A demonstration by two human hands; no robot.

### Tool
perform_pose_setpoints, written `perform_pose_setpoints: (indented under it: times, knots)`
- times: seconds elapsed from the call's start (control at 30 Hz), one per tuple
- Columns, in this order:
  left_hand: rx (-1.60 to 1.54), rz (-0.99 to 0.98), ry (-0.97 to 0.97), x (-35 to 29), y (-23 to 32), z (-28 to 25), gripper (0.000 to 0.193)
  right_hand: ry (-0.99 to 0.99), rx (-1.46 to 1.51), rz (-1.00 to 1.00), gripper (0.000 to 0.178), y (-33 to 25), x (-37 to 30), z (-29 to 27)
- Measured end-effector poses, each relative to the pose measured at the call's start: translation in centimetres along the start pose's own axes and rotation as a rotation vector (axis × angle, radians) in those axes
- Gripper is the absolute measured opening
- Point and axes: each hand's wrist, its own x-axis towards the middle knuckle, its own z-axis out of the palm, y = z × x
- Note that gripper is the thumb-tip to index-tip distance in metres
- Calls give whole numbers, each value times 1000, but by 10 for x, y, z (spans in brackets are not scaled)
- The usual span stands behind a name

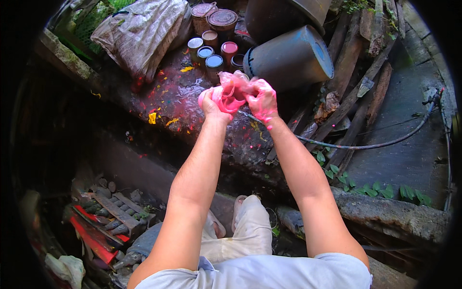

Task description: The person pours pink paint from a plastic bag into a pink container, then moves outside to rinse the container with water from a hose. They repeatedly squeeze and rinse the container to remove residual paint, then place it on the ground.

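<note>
Wrapped round the side of a round, pink-coated container (219,99) is my left hand (211,107), closed on it. Crumpled, thin plastic film (234,83), wet with pink paint, rises from the container's mouth. My right hand (263,100), smeared with pink paint over the fingers and the back, is closed at the right edge of this film. Its fingertips are slightly blurred. Just beyond both hands stand several small paint cans with light blue (214,61), white (195,43) and pink-red (229,47) tops.
Larger rusty cans (222,18) and a dirty white sack (144,33) lie at the back. A grey bucket (288,60) rests on its side at the right, near old planks (344,72) and a hose (370,145). Paint spots the dark slab (163,103). Wood scraps (113,212) pile at lower left.
</note>
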Motion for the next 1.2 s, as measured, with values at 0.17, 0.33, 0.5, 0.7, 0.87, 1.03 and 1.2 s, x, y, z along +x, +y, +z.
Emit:
perform_pose_setpoints:
  times: [0.17, 0.33, 0.5, 0.7, 0.87, 1.03, 1.2]
  knots:
    - [-24, 3, -21, -19, 17, 34, 58, -451, -236, -425, 24, -77, 28, -31]
    - [-23, -62, 12, -99, 27, 120, 60, -568, -389, -426, 33, -131, 54, -64]
    - [155, 115, -158, -129, 39, 160, 64, -761, -78, -264, 40, -175, 95, -80]
    - [233, 61, -389, -200, 62, 224, 66, -294, 187, 78, 43, -200, 171, -231]
    - [89, 129, 99, -206, 69, 228, 55, 492, -543, 264, 39, -94, 200, -413]
    - [86, 107, 158, -209, 65, 232, 55, 797, -797, 681, 68, -54, 195, -594]
    - [146, 129, 116, -205, 79, 204, 53, 776, -942, 676, 77, -25, 217, -690]
